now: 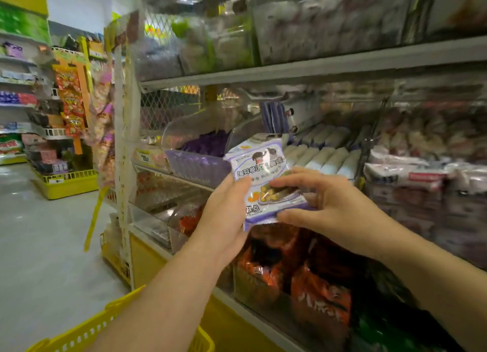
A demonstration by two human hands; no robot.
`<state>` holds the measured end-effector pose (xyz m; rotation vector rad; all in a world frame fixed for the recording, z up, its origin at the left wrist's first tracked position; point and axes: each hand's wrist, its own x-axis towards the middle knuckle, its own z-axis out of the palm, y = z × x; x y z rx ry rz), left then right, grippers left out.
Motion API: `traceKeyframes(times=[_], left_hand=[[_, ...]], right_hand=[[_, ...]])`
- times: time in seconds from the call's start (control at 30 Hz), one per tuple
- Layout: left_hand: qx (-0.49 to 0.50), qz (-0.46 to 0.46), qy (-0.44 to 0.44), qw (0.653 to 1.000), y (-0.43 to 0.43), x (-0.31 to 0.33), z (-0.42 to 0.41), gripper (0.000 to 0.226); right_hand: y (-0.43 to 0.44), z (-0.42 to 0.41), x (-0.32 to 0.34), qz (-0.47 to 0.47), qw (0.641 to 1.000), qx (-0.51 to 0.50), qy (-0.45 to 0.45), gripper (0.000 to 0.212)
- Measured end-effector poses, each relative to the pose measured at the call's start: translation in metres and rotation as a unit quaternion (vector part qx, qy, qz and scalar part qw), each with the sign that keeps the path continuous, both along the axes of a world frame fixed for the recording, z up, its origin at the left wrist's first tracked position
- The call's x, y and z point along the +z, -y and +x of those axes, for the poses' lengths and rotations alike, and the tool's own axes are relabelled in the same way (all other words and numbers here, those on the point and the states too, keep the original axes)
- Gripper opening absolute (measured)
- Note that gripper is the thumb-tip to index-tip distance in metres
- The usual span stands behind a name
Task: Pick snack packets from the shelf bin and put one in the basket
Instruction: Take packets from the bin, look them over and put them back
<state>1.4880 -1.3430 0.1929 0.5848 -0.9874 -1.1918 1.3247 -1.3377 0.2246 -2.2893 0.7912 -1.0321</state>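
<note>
- Head view: snack packet dead centre, just in front of the shelf bin. Left hand grips its 9 o'clock edge, right hand pinches the 4 o'clock corner.
- Yellow basket at 7 o'clock. I'd release one hand and lower the packet in.

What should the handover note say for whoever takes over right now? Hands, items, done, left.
Hands: the left hand grips the left edge of one snack packet, thumb on its front. The right hand pinches its lower right side.
Things: the packet is held up in front of the shelf bin of white-and-purple packets. The yellow basket is low, under the left forearm, its inside mostly hidden.
Done: one packet is out of the bin.
Left: lower it into the basket and let go.
</note>
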Motion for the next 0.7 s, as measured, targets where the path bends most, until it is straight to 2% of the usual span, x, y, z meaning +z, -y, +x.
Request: traceKeyframes(times=[0.07, 0.13, 0.17, 0.23, 0.3, 0.37, 0.47, 0.57, 0.63, 0.7], left_hand=[[0.075, -0.017, 0.163, 0.984, 0.007, 0.022, -0.014, 0.038], [0.196, -0.054, 0.358, 0.911, 0.016, 0.038, -0.025, 0.055], [0.229, -0.104, 0.403, 0.880, 0.018, 0.045, -0.029, 0.059], [0.214, -0.202, 0.435, 0.851, 0.026, 0.057, -0.039, 0.057], [0.187, -0.241, 0.478, 0.824, 0.042, 0.070, -0.048, 0.057], [0.195, -0.274, 0.533, 0.776, 0.061, 0.082, -0.060, 0.062], [0.203, -0.290, 0.552, 0.755, 0.084, 0.097, -0.079, 0.059], [0.287, -0.288, 0.601, 0.688, 0.108, 0.105, -0.088, 0.051], [0.296, -0.285, 0.588, 0.696, 0.123, 0.107, -0.091, 0.042], [0.292, -0.280, 0.542, 0.737, 0.136, 0.108, -0.094, 0.024]], right_hand=[[0.001, -0.013, 0.026, -0.042, 0.996, -0.075, -0.013, 0.035], [0.003, -0.026, 0.050, -0.087, 0.982, -0.160, -0.042, 0.033], [0.006, -0.032, 0.060, -0.102, 0.975, -0.189, -0.052, 0.033], [0.014, -0.044, 0.081, -0.114, 0.964, -0.231, -0.070, 0.032], [0.024, -0.054, 0.101, -0.126, 0.950, -0.268, -0.102, 0.032], [0.035, -0.060, 0.117, -0.131, 0.941, -0.281, -0.137, 0.027], [0.053, -0.064, 0.129, -0.144, 0.940, -0.276, -0.142, 0.015], [0.072, -0.070, 0.130, -0.168, 0.932, -0.290, -0.139, 0.008], [0.084, -0.075, 0.132, -0.185, 0.927, -0.291, -0.150, 0.009], [0.093, -0.082, 0.135, -0.182, 0.926, -0.288, -0.164, 0.025]])
